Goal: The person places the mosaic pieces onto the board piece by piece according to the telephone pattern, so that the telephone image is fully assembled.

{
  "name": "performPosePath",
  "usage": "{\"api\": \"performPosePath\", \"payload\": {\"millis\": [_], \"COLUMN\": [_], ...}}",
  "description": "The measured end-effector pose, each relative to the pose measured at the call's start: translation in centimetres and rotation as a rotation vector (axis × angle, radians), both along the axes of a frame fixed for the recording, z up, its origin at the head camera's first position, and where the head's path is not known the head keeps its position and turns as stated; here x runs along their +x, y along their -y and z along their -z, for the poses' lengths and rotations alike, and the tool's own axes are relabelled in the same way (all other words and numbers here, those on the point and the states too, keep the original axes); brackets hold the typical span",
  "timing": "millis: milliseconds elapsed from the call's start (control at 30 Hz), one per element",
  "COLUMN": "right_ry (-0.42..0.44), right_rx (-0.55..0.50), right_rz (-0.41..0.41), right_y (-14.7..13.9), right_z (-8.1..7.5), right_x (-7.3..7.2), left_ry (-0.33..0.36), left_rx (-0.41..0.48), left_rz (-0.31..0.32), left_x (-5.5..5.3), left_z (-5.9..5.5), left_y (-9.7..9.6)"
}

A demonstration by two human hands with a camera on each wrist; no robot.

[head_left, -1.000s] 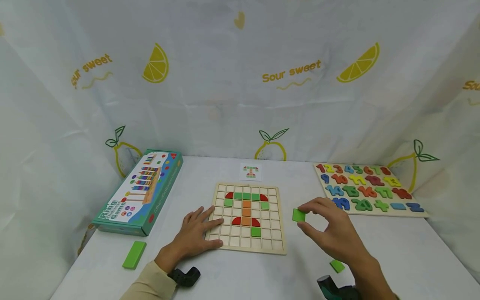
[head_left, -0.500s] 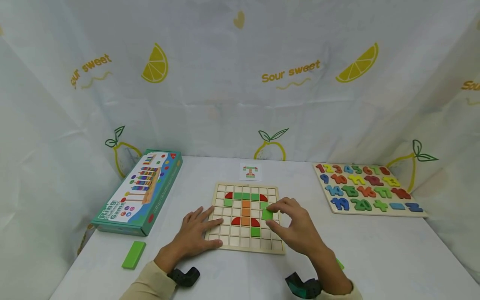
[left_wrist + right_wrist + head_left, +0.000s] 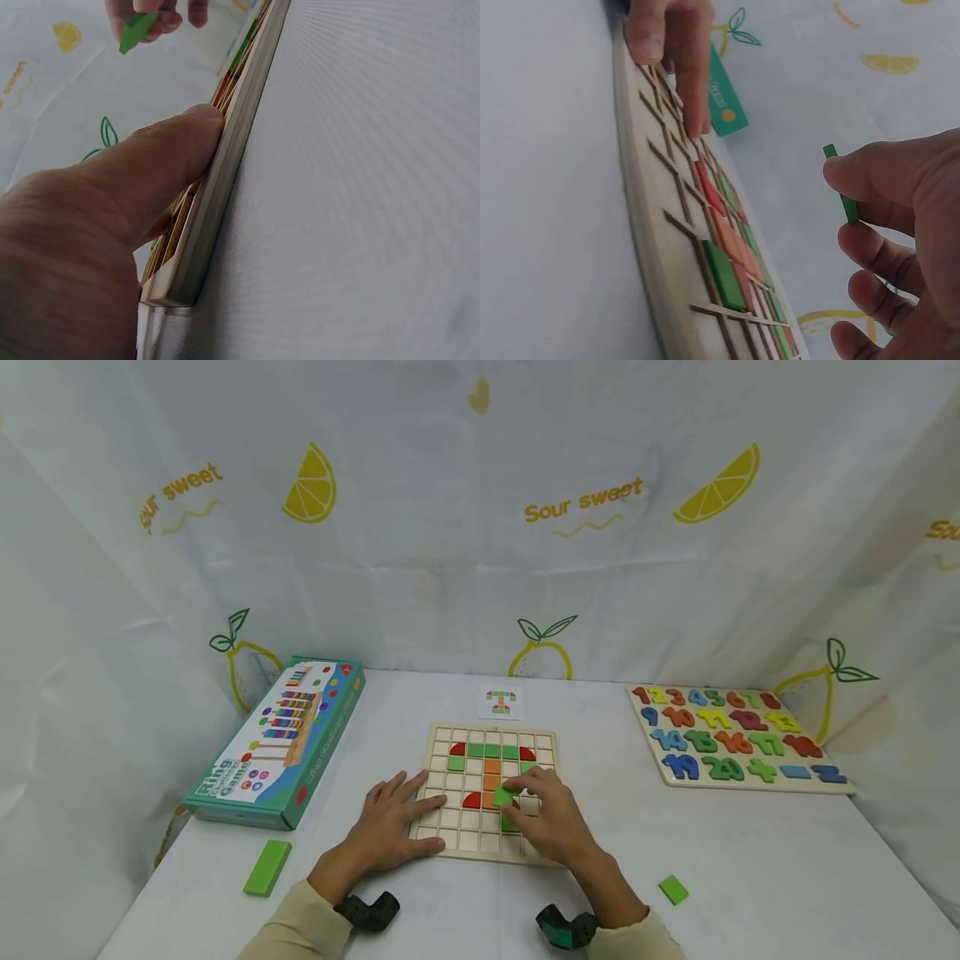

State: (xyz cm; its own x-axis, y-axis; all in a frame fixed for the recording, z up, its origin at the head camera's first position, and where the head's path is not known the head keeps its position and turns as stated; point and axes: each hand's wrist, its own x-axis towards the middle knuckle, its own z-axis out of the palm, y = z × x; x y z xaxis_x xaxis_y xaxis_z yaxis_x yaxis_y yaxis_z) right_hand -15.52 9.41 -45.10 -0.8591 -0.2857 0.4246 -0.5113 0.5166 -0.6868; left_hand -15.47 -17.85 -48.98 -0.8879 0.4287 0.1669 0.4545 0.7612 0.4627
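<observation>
My right hand (image 3: 555, 822) pinches a green square tile (image 3: 502, 796) between thumb and fingertips over the lower middle of the wooden grid board (image 3: 468, 842). In the right wrist view the held tile (image 3: 841, 184) stands on edge, raised off the board. My left hand (image 3: 390, 822) lies spread at the board's left side, fingers on its grid; the left wrist view shows the thumb (image 3: 176, 142) across the rim. Set in the grid are green squares (image 3: 492, 752), orange squares (image 3: 492, 767) and red quarter-rounds (image 3: 472, 800). My right hand partly hides the lower right tiles.
A pattern card (image 3: 502, 702) lies behind the board. A loose green square (image 3: 673, 889) is at front right, a green rectangular block (image 3: 267, 867) at front left. A green ring game box (image 3: 277, 743) stands left; a number puzzle (image 3: 738, 739) lies back right.
My right hand has carried the green tile leftward from beside the board to over its lower middle. The loose green square at the right shows fully again. My left hand has stayed in place.
</observation>
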Motion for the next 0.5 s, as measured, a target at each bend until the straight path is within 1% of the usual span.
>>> {"api": "performPosePath", "payload": {"millis": [100, 233, 367, 500], "right_ry": [0.003, 0.005, 0.026, 0.021], "right_rx": [0.028, 0.105, 0.143, 0.165], "right_rz": [0.001, -0.008, -0.028, -0.043], "right_y": [0.4, 0.7, 0.8, 0.8], "right_z": [1.0, 2.1, 2.7, 2.9], "right_x": [-0.3, -0.5, -0.6, -0.5], "left_ry": [0.001, 0.000, -0.002, -0.002], "left_rx": [-0.008, -0.015, -0.015, -0.017], "left_rz": [-0.009, -0.015, -0.016, -0.012], "left_x": [0.0, 0.0, 0.0, -0.1], "left_z": [-0.1, -0.1, 0.0, -0.1], "left_y": [-0.1, -0.1, -0.2, -0.1]}}
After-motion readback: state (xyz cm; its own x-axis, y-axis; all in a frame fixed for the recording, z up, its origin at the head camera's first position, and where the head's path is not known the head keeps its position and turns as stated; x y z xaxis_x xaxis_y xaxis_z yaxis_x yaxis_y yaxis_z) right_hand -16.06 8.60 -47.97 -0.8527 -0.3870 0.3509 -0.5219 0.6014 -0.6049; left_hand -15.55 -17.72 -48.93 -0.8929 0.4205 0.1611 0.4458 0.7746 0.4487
